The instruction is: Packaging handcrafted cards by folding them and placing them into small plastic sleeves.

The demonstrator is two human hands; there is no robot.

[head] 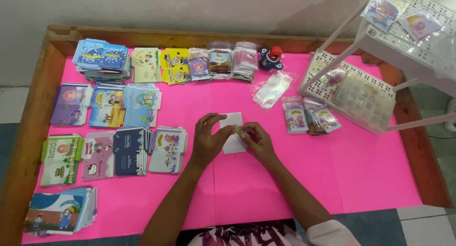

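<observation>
Both of my hands meet over a white paper packet (232, 122) lying on the pink sheet (361, 174) in the middle of the table. My left hand (208, 140) rests on the packet's left edge with its fingers curled over it. The fingertips of my right hand (256, 139) pinch a small pale object (239, 129) at the packet's right side. What that small object is I cannot make out.
Stacks of colourful cartoon cards (118, 106) fill the left half and back edge. Clear plastic sleeves (271, 89) and two bagged card packs (311, 115) lie right of my hands. A white plastic rack (375, 51) stands at the back right, beside a small red-and-blue toy (271, 58). A wooden rim (28, 127) frames the table.
</observation>
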